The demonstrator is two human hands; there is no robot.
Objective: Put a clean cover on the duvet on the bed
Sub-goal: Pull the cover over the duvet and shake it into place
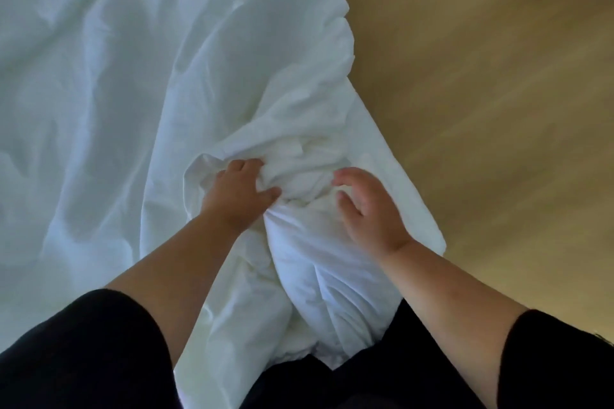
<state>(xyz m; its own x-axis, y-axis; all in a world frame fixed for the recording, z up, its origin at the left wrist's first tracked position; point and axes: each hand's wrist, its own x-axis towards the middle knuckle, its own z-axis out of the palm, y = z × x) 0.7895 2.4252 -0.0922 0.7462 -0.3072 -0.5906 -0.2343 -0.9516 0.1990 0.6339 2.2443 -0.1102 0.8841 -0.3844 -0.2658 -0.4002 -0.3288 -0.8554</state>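
A person in black short sleeves (86,339) stood at the edge of a bed (66,76), working a white duvet cover (299,129) bunched at the bedside. The left hand (237,191) clutched a thick gather of the white fabric, fingers curled into the folds and thumb pressed across the twist where the cloth narrowed. The right hand (368,206) hovered just beside that gather with fingers loosely spread and slightly bent, its grip closed on nothing; whether the fingertips touched the cloth could not be told.

The cover looked clean and plain white, heavily creased, piled in soft ridges above the hands and drawn below them into a plump, rounded bundle (315,269) that hung against the person's front. One flat flap (408,196) of it trailed out past the right wrist over the tan floor (498,76). More white bedding spread in broad wrinkles over the bed to the left; where the cover ended and the duvet began could not be made out.
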